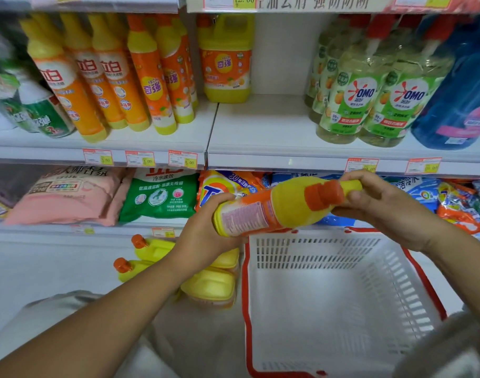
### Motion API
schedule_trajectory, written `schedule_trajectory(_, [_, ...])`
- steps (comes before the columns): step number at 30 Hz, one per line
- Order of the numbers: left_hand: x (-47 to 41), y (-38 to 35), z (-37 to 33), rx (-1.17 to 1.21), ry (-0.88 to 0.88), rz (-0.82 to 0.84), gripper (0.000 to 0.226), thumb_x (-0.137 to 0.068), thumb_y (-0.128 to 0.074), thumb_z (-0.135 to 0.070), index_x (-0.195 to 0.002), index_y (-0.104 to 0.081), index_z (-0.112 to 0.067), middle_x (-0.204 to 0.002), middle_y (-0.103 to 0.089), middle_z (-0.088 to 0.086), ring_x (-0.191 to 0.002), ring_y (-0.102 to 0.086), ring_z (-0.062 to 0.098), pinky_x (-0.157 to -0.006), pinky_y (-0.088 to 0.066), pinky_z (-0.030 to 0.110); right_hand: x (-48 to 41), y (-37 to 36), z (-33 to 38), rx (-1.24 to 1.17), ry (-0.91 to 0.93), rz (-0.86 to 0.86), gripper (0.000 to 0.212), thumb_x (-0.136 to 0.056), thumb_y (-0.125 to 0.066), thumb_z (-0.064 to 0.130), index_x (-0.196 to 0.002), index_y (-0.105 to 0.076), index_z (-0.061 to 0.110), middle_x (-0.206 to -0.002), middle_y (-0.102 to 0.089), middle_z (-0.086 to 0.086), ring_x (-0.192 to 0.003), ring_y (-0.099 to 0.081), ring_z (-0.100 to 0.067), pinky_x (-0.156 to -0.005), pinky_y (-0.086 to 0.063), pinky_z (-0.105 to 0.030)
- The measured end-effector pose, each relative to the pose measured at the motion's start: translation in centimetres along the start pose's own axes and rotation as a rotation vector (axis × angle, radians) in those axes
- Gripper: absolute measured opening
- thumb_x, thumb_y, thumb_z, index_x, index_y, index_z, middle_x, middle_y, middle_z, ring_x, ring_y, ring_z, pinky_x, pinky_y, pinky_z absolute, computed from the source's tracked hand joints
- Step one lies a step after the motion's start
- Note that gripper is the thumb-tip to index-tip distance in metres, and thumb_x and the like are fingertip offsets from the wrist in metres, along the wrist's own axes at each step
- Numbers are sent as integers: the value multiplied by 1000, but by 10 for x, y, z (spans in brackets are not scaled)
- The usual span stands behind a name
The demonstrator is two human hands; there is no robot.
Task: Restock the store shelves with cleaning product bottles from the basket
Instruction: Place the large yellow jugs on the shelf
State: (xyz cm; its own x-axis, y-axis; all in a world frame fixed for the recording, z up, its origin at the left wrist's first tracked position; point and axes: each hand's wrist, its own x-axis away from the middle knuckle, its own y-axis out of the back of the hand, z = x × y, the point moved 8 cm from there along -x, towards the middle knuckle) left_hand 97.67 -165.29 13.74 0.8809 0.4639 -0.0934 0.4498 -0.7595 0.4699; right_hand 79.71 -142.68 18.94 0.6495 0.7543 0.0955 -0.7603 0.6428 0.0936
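Holding: bottle [282,207] sideways, above basket [328,257] far rim, below shelf [274,126].
Left hand [206,230]: wrapped round base, takes the weight.
Right hand [383,205]: curled round neck past the cap, likely to tip it upright.
Shelf gap: bare spot right of jug [226,58], probable target.

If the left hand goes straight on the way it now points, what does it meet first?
Probably the orange and yellow detergent bag behind the left hand and the yellow plastic bottle it grips; depth is unclear.

Bottle [274,208] above basket [315,255], before shelves [274,126]
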Motion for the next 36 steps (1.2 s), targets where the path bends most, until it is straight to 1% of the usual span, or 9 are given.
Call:
schedule_trajectory(7, [1, -19, 14, 226, 169, 130, 72, -68, -89, -34, -129, -51, -37, -118, -65, -10, -106, -66, 11, -85, -59, 34, 0, 3, 11, 94, 11, -67, 82, -41, -82, 77, -101, -67, 23, -101, -74, -3, -93, -73, -19, -71, -59, -23])
schedule_trajectory(9, [-1, -18, 22, 306, 242, 122, 73, -67, -90, -36, -130, -51, -39, -119, -66, -6, -104, -68, 16, -84, -60, 40, 2, 1, 11, 115, -7, -78, 69, -56, -80, 68, -102, -66, 18, -102, -73, -6, -85, -74, -16, -65, -59, -23])
schedule_trajectory(12, [-3, -22, 29, 402, 353, 93, 72, -65, -84, -41, -130, -53, -35, -114, -69, -2, -100, -70, 16, -85, -59, 35, 2, -8, 11, 77, -46, -120, 38, -73, -65, 43, -100, -66, 15, -98, -70, -7, -71, -73, -11, -55, -57, -22])
schedule_trajectory(16, [1, -35, 38, 490, 458, 100, 61, -68, -71, -55, -124, -58, -34, -104, -76, -7, -101, -70, 17, -83, -55, 31, 0, -14, 13, 66, -62, -162, 46, -77, -60, 47, -99, -66, 7, -91, -72, -10, -63, -72, -20, -53, -56, -24])
schedule_trajectory(21, [3, -40, 50, 634, 551, 104, 56, -72, -68, -50, -125, -55, -34, -105, -76, -4, -100, -72, 22, -88, -57, 44, -2, -22, 8, 84, -88, -90, 25, -90, -62, 28, -104, -62, 8, -85, -74, -11, -73, -75, -29, -58, -58, -24])
schedule_trajectory(25, [4, -42, 54, 709, 561, 105, 58, -75, -69, -41, -129, -54, -27, -110, -74, 5, -98, -73, 27, -79, -61, 40, -6, -27, 2, 99, -119, -81, 25, -88, -64, 32, -106, -62, 13, -87, -75, -7, -77, -75, -29, -61, -59, -25])
schedule_trajectory(29, [0, -34, 58, 730, 551, 64, 59, -75, -70, -39, -130, -54, -25, -112, -74, 6, -100, -72, 26, -82, -60, 44, -11, -32, -2, 43, -129, -71, 35, -80, -67, 31, -107, -63, 10, -91, -76, -9, -82, -75, -33, -65, -61, -28])
schedule_trajectory(32, [-18, -15, 47, 683, 458, 30, 58, -76, -69, -42, -130, -54, -27, -112, -74, 3, -100, -72, 24, -86, -59, 45, -21, -33, 11, -39, -82, -119, 34, -77, -67, 27, -106, -66, 9, -97, -75, -15, -86, -74, -34, -68, -62, -29])
schedule_trajectory(36, [-47, 15, 27, 667, 343, -30, 61, -74, -70, -43, -131, -52, -32, -114, -73, 0, -101, -72, 21, -85, -60, 40, -43, -39, 50, -47, 19, -137, 32, -76, -64, 28, -105, -67, 14, -94, -76, -8, -82, -75, -27, -69, -62, -29])
